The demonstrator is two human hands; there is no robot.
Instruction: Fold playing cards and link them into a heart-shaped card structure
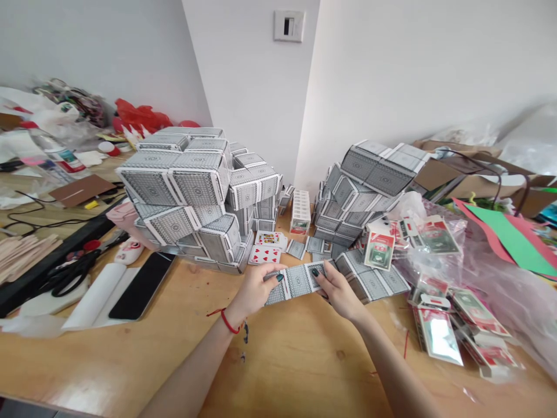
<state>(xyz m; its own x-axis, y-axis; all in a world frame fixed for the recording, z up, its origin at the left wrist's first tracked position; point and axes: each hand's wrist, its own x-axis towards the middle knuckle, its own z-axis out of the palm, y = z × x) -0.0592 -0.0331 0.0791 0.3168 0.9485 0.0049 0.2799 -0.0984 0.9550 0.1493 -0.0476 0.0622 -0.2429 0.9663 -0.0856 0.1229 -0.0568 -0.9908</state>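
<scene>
My left hand [255, 292] and my right hand [337, 290] both grip a row of joined grey-backed playing cards [298, 281] just above the wooden table [282, 360]. Thumbs press on top of the cards, fingers curl beneath. A red string bracelet circles my left wrist. Behind the hands lie face-up cards [265, 254] with red hearts. On the left rises a large block structure built of card cubes [191, 191]. A second stack of card cubes [365, 186] stands to the right.
A black phone [141, 284] on white paper and black scissors [69, 273] lie at left. Empty card boxes and wrappers [439, 331] are scattered on clear plastic at right. Cardboard boxes and coloured paper [509, 232] are at far right. Clutter lines the back left wall.
</scene>
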